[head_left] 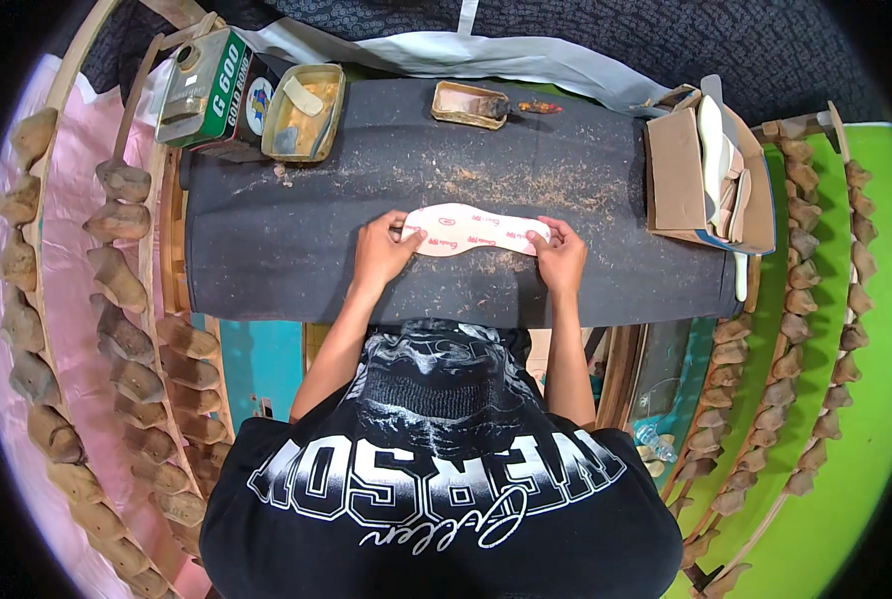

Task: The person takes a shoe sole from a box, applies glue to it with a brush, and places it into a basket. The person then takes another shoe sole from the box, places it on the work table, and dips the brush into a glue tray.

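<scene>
Left hand (384, 250) and right hand (560, 255) flat at frame centre, fingers pinched on opposite ends of pale pink insole (466, 230) lying on dark, dust-flecked work board (266, 250). Green rectangular can (204, 90) upper left, open glue tin (304, 112) beside it; cardboard box (680, 175) upper right
</scene>
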Demonstrator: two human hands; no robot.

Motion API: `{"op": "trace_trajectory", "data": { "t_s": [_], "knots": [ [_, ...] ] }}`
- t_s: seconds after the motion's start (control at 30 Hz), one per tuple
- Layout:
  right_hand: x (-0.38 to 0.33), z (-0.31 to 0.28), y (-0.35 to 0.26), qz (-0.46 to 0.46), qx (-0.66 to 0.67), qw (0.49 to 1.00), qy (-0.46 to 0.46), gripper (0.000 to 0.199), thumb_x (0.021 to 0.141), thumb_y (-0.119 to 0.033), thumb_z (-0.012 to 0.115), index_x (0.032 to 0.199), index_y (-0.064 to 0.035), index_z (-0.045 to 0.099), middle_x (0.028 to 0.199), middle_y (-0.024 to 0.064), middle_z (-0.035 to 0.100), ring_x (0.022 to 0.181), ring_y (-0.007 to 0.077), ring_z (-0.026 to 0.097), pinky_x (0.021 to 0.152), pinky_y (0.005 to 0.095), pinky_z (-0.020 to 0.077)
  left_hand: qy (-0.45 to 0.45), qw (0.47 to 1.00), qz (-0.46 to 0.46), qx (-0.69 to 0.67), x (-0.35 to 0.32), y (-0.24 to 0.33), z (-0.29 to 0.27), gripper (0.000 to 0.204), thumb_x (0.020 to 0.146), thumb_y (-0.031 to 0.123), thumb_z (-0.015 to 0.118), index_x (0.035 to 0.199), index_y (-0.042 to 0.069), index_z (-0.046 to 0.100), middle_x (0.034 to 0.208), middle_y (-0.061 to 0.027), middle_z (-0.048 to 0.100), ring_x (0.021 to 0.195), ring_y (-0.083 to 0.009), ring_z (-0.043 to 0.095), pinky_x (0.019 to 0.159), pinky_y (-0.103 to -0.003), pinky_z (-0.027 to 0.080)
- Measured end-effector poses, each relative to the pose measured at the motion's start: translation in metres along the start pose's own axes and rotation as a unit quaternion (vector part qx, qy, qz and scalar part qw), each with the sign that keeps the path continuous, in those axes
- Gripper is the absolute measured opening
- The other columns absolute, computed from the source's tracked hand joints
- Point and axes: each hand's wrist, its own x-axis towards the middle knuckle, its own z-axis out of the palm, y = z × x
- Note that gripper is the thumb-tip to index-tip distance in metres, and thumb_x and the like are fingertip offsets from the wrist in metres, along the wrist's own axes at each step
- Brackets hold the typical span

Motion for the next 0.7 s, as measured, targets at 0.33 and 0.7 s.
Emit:
{"op": "trace_trajectory", "data": {
  "t_s": [0.33, 0.7],
  "knots": [
    [0.013, 0.004, -0.014, -0.099, -0.291, 0.951, 0.029, 0.032, 0.08, -0.008, 0.089, 0.109, -0.0023, 0.079, 0.097, 0.0168, 0.08, 0.089, 0.033, 0.078, 0.08, 0.0401, 0.0589, 0.017, 0.977, -0.012, 0.211, 0.018, 0.035, -0.012, 0.028, 0.077, 0.026, 0.094, 0.092, 0.006, 0.083, 0.087, -0.0107, 0.078, 0.09, -0.031, 0.076, 0.08, -0.045, 0.059],
    [0.103, 0.042, -0.057, -0.038, -0.057, 0.997, 0.024, 0.048, 0.084, -0.02, 0.092, 0.124, -0.0002, 0.072, 0.117, 0.0118, 0.073, 0.093, 0.0181, 0.069, 0.082, 0.0335, 0.0579, 0.007, 0.972, 0.192, 0.135, 0.086, 0.054, -0.006, 0.093, 0.075, 0.023, 0.094, 0.158, 0.018, 0.052, 0.157, -0.0127, 0.051, 0.146, -0.0363, 0.049, 0.122, -0.046, 0.042]
  ]
}}
